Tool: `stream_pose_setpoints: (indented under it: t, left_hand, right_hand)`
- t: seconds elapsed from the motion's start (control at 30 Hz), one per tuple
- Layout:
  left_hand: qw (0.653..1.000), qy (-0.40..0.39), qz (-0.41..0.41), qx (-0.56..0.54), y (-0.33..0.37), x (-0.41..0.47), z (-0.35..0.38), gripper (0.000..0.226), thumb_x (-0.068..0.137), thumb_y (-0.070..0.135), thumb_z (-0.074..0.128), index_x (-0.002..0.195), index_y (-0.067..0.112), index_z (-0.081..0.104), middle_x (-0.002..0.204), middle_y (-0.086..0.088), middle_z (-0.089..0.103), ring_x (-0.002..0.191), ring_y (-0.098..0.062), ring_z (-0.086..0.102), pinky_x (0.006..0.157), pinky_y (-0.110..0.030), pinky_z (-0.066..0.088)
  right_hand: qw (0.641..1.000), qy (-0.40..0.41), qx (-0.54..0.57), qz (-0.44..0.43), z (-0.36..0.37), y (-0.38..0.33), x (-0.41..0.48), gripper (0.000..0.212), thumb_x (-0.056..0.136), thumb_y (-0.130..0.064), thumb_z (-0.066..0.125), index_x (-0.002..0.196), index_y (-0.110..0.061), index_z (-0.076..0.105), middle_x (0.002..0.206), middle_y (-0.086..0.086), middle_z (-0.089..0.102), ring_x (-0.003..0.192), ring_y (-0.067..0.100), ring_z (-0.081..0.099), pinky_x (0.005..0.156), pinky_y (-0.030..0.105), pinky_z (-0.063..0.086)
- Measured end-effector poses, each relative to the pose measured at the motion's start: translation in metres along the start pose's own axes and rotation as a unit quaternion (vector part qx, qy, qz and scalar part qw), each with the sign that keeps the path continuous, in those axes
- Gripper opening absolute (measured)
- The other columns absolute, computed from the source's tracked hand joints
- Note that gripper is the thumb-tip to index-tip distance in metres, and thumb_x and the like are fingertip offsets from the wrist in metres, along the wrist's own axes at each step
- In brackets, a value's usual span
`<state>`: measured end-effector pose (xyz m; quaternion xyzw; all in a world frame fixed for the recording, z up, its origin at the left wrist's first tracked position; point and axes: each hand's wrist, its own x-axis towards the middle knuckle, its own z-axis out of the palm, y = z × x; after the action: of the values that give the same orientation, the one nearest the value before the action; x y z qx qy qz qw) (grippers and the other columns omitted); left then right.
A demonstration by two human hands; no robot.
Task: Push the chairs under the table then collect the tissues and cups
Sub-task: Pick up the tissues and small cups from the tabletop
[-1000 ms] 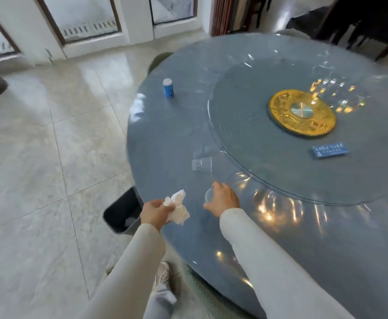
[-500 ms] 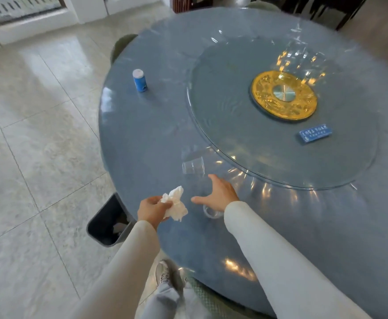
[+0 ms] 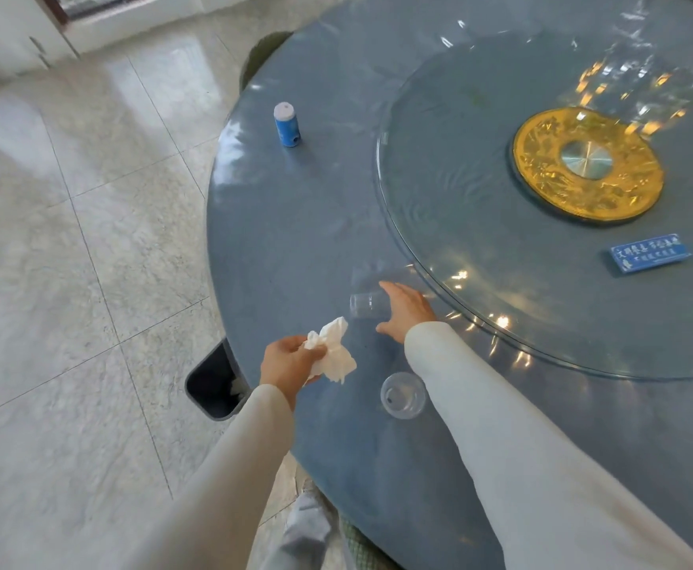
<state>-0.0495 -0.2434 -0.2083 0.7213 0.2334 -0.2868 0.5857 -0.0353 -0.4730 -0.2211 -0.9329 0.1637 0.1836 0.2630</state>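
Tissue (image 3: 332, 351), crumpled and white, pinched in the left hand (image 3: 289, 364) above the table edge. Right hand (image 3: 406, 310) spread open, thumb and forefinger either side of a clear plastic cup (image 3: 367, 305); contact cannot be told. Second clear cup (image 3: 403, 394) upright just beside the right sleeve (image 3: 501, 425). Blue can (image 3: 287, 124) well apart on the round blue table (image 3: 295, 224); dark bin (image 3: 213, 384) on the floor below.

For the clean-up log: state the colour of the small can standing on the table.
The small cylindrical can is blue with a white top; the head view shows it best.
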Motion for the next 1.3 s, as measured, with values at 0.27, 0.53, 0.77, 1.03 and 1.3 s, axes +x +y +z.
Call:
stream_pose_setpoints:
  t: [0.27,0.53,0.77,1.03,1.3]
  left_hand:
    - [1.000,0.009,0.000,-0.003,0.005,-0.008,0.014,0.018,0.086,0.007,0.071,0.103,0.006,0.072,0.097,-0.012,0.073,0.086,-0.025,0.069,0.075,-0.035,0.060]
    - [1.000,0.009,0.006,0.001,0.006,-0.027,0.021,0.028,0.085,0.007,0.072,0.113,0.002,0.069,0.103,-0.016,0.071,0.091,-0.029,0.069,0.076,-0.037,0.060]
    - [1.000,0.016,0.005,-0.015,-0.002,-0.044,0.016,0.031,0.084,0.007,0.074,0.115,0.004,0.070,0.102,-0.015,0.071,0.095,-0.030,0.070,0.085,-0.044,0.061]
    - [1.000,0.024,0.004,-0.017,-0.020,-0.061,0.006,0.031,0.084,0.005,0.073,0.114,0.004,0.069,0.103,-0.016,0.071,0.097,-0.032,0.070,0.087,-0.046,0.060]
    - [0.999,0.033,0.012,-0.009,-0.029,-0.070,0.003,0.029,0.085,0.007,0.073,0.114,0.005,0.069,0.101,-0.012,0.070,0.094,-0.027,0.069,0.082,-0.041,0.061]
  right_hand:
    - [1.000,0.013,0.004,-0.026,-0.016,0.010,-0.011,0.069,0.074,-0.044,0.078,0.135,-0.021,0.055,0.124,0.006,0.051,0.116,0.027,0.055,0.096,0.034,0.044]
    - [0.997,0.029,0.063,-0.046,-0.075,0.016,-0.084,0.085,0.062,-0.044,0.086,0.139,-0.031,0.052,0.114,-0.002,0.044,0.102,0.016,0.059,0.097,0.029,0.046]
    - [0.993,0.024,-0.033,-0.107,-0.077,0.009,-0.163,0.090,0.048,-0.075,0.081,0.124,-0.030,0.062,0.104,-0.008,0.053,0.094,0.010,0.055,0.087,0.030,0.045]
    - [0.974,0.003,-0.204,-0.103,-0.010,-0.001,-0.166,0.100,0.063,-0.065,0.080,0.145,-0.023,0.039,0.118,0.004,0.059,0.109,0.030,0.058,0.083,0.038,0.050]
    - [0.978,-0.027,-0.197,-0.071,0.015,-0.003,-0.164,0.093,0.071,-0.058,0.080,0.141,-0.015,0.038,0.125,0.009,0.056,0.111,0.035,0.061,0.084,0.040,0.049]
